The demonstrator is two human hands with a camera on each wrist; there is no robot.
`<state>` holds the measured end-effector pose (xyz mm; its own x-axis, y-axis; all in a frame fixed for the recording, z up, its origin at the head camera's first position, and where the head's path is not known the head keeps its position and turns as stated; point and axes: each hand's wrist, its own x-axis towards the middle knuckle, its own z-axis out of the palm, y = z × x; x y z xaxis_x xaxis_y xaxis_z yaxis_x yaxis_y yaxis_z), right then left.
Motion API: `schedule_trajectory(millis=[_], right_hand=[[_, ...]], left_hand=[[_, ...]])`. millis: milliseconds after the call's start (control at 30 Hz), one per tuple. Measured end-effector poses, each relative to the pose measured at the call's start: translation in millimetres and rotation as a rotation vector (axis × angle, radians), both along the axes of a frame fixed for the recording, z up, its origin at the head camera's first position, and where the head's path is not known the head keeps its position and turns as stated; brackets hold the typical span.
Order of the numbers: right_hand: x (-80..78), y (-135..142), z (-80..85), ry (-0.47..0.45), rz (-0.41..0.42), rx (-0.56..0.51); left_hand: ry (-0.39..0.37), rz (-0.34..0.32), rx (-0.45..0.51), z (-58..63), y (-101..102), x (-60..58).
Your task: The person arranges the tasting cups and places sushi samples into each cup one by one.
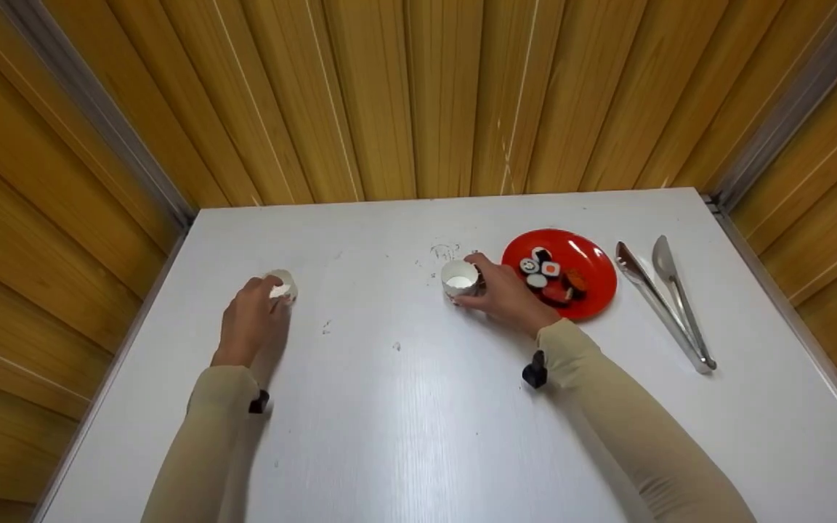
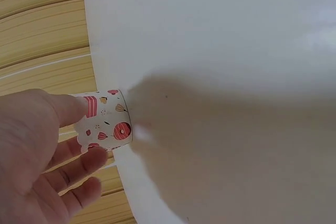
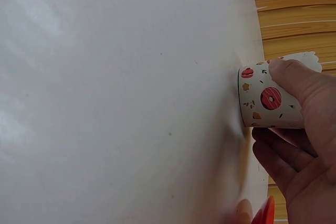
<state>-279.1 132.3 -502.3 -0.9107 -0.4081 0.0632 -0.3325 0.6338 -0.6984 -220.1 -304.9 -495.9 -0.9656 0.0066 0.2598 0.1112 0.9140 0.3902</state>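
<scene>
My left hand (image 1: 248, 319) grips a white paper baking cup (image 1: 286, 288) at the left of the table. In the left wrist view this cup (image 2: 107, 121) shows pink and orange pastry prints and a scalloped rim; the thumb lies on its side, fingers (image 2: 79, 169) opposite. My right hand (image 1: 509, 294) holds a second paper baking cup (image 1: 460, 278), open end up, near the table's middle. The right wrist view shows the same kind of prints on that cup (image 3: 270, 98), with the thumb against its wall. Both cups stand on or very close to the table; any gap is unclear.
A red plate (image 1: 593, 287) bearing several sushi pieces (image 1: 549, 269) stands just right of my right hand. Farther right lie metal tongs (image 1: 669, 312), arms spread. Dark scuffs mark the white table (image 1: 404, 436). Wood-patterned walls (image 1: 375, 94) enclose its back and sides.
</scene>
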Motion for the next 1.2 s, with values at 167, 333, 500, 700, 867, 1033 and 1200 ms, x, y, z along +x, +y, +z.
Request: schedule_trajectory(millis=[167, 333, 500, 700, 867, 1033, 1200], right_hand=[[0.7, -0.1, 1.6, 0.001, 0.005, 0.0], [0.9, 0.6, 0.7, -0.009, 0.003, -0.002], [0.9, 0.9, 0.8, -0.014, -0.002, 0.005], [0.2, 0.5, -0.3, -0.013, -0.004, 0.006], [-1.0, -0.2, -0.8, -0.007, -0.013, 0.034], [-1.0, -1.0, 0.0, -0.016, -0.013, 0.031], [-0.1, -0.6, 1.0, -0.03, -0.019, 0.033]], left_hand=[[0.119, -0.016, 0.001, 1.0, 3.5, 0.2], [0.21, -0.043, -0.021, 2.2, 14.8, -3.0], [0.217, -0.081, -0.026, 4.0, 31.7, -7.9], [0.23, -0.152, -0.035, 8.2, 54.6, -14.2], [0.239, -0.204, -0.034, 14.0, 74.3, -19.9], [0.263, -0.241, -0.035, 17.0, 89.8, -24.1], [0.277, -0.255, -0.04, 16.5, 101.6, -28.2]])
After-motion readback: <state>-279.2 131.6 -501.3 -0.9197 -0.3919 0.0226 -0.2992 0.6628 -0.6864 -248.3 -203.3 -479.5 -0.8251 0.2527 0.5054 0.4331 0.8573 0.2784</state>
